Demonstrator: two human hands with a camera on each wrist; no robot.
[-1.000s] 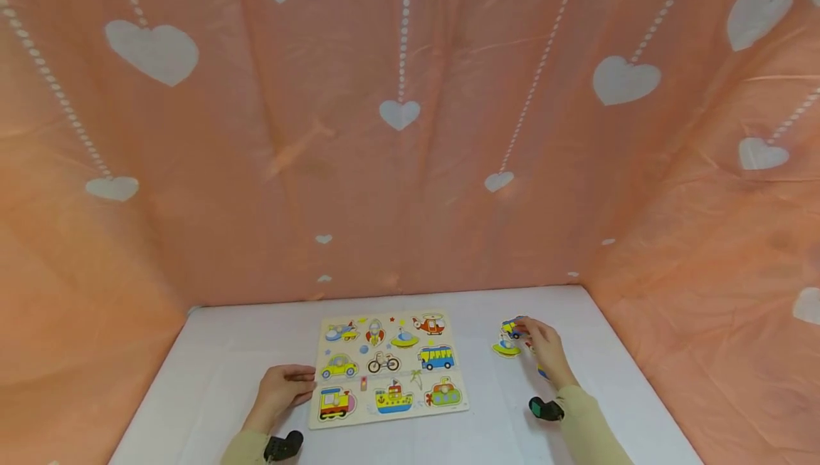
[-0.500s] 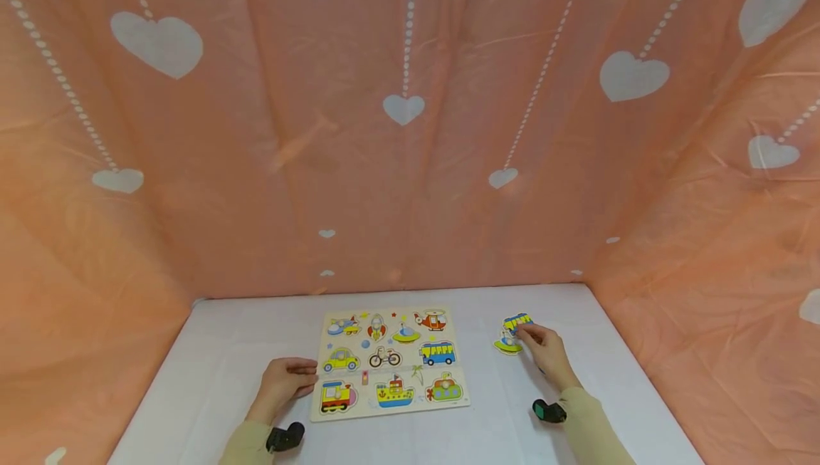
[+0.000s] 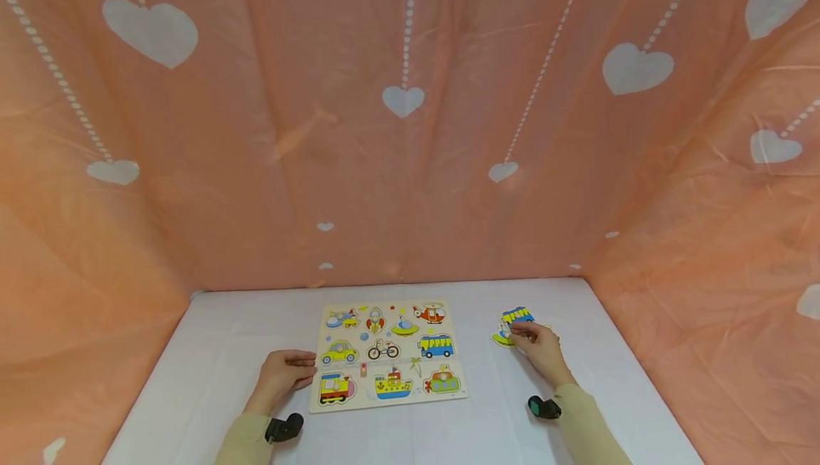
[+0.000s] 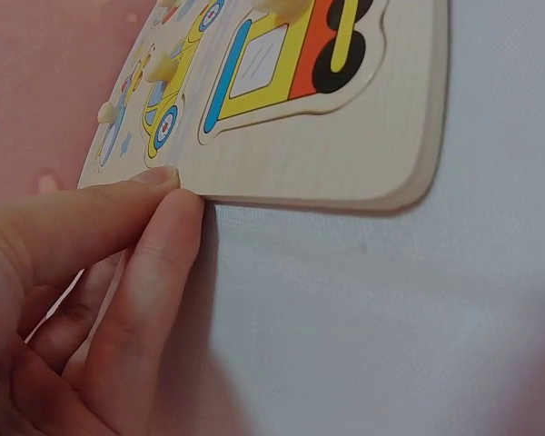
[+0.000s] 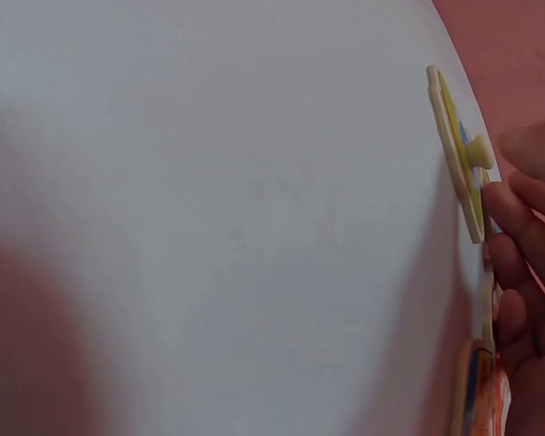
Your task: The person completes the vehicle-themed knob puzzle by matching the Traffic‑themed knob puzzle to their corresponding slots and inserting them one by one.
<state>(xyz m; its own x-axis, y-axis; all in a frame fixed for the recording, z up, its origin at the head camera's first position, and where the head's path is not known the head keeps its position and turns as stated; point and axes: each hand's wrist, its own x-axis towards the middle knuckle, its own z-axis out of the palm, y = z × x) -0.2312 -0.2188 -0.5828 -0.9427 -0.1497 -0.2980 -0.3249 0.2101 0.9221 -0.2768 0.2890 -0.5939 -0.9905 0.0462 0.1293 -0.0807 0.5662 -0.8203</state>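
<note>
- Pale wood meets the straight, released fingers (image 4: 154,272) of the left hand (image 3: 280,379), whose tips touch the left edge of the puzzle board (image 3: 408,352).
- Bent, the fingers of the right hand (image 3: 541,352) are at the saucer piece (image 3: 501,339), with a knob (image 5: 480,153) near the thumb (whether they pinch it, I cannot tell).
- Blue and yellow, the bus piece (image 3: 517,315) lies just beyond those fingers, next to the saucer piece; both are to the right of the board, apart from it.
- Low in the right wrist view another piece (image 5: 477,391) shows, partly hidden, its picture unclear.
- Flat on the white tabletop (image 3: 487,422), the board has three rows: plane (image 3: 342,319), rocket (image 3: 375,320), green-rimmed saucer (image 3: 404,326) and helicopter (image 3: 430,313) farthest away; car (image 3: 340,352), bicycle (image 3: 383,349) and blue bus (image 3: 435,346) in the middle; train (image 3: 337,388), ship (image 3: 393,384) and submarine (image 3: 442,381) nearest the person.
- Each wrist bears a small black camera (image 3: 285,428) beside a beige sleeve (image 3: 246,440).
- Peach cloth (image 3: 359,166) printed with white hearts (image 3: 403,100) (some on dotted strings) hangs around the tabletop at the back and both sides.
</note>
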